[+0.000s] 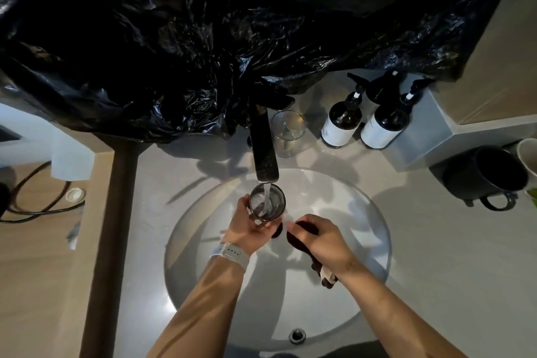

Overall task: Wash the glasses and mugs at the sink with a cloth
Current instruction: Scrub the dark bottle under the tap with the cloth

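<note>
Water runs from the tap [265,151] straight into a glass [267,203], which sits upright under the spout, over the far part of the sink [374,241]. The left hand [247,227] curls round the glass from the near side, fingers and thumb on its wall, a pale watch strap on the wrist. The right hand [318,241] hangs just right of the glass, closed round a dark cloth [302,229]; the cloth's tail dangles below the wrist, apart from the glass.

A second glass [288,132] stands on the counter just right of the tap. A dark mug [485,177] lies well to the right of the tap, its handle toward the near side, with a pale cup [529,158] at the frame edge beside it. Two pump bottles [363,122] stand right of the tap too. Black plastic sheeting [203,38] drapes behind and above the tap.

The job looks to be at the rinse or fill stage for the first glass, with the rest unwashed. That glass is thin, rigid and breakable, and wet it will be slick, so a full wrap low on the wall, as now, seems safest; pinching the rim would risk a slip against the hard basin. It gains weight as it fills. The cloth is soft and will bunch easily inside. The mug is heavier and best taken by its handle.
</note>
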The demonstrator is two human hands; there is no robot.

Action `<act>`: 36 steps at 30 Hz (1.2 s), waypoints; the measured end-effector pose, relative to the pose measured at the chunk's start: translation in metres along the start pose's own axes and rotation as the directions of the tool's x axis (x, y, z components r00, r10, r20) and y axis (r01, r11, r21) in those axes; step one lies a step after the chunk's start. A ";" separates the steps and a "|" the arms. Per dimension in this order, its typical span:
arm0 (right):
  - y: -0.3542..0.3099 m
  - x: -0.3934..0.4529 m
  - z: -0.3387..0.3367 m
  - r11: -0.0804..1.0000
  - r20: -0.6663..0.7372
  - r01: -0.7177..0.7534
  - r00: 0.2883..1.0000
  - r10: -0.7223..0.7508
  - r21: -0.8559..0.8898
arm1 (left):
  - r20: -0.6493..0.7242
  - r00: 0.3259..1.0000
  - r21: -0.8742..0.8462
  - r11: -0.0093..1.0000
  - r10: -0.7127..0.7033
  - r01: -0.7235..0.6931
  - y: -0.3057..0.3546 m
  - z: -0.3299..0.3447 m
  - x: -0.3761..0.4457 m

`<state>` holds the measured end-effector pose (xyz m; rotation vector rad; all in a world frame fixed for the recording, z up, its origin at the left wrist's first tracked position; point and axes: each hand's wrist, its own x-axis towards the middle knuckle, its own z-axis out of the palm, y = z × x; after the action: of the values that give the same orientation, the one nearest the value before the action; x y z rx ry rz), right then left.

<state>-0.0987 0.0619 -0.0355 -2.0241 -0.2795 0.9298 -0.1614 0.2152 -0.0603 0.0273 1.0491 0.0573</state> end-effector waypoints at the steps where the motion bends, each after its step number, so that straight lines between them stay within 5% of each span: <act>1: -0.004 0.003 0.000 0.999 0.004 0.016 1.000 -0.016 -0.029 | -0.005 1.000 -0.018 1.000 -0.020 0.020 0.000 -0.001 0.001; 6: -0.025 0.027 0.002 0.993 -0.022 -0.017 1.000 0.015 -0.116 | -0.059 0.997 -0.044 0.998 -0.042 0.040 0.004 -0.006 0.009; 12: -0.040 0.045 0.006 0.951 0.165 -0.061 0.979 0.115 -0.302 | -0.080 0.997 -0.048 0.999 0.014 -0.018 -0.004 -0.015 0.016; 17: -0.035 0.044 0.007 0.876 0.153 0.025 0.987 0.056 -0.481 | 0.037 0.999 0.200 0.979 0.035 -0.042 -0.012 -0.031 0.001; 19: -0.029 0.035 0.003 0.721 0.088 0.142 0.990 -0.112 -0.678 | 0.070 0.996 0.415 0.907 0.050 -0.075 -0.010 -0.038 -0.005; 22: -0.011 0.029 -0.009 0.357 0.170 0.400 0.832 -0.528 -0.844 | 0.145 0.989 0.535 0.839 0.020 -0.096 -0.010 -0.037 -0.018; 26: 0.005 0.028 -0.024 0.130 0.320 0.616 0.564 -0.761 -0.777 | 0.198 0.976 0.536 0.823 0.095 -0.189 -0.024 -0.034 -0.020; 30: 0.012 0.020 -0.026 0.252 0.291 0.604 0.655 -0.697 -0.756 | 0.091 0.910 0.604 0.704 0.405 -0.374 -0.031 -0.042 -0.025; 36: 0.021 0.002 -0.033 0.500 0.248 0.472 0.858 -0.449 -0.726 | 0.269 0.674 0.802 0.228 0.688 -0.553 -0.019 -0.052 -0.040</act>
<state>-0.0768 0.0299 -0.0415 -2.4779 -1.3867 0.4980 -0.2251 0.1936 -0.0527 1.4252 1.0564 0.2920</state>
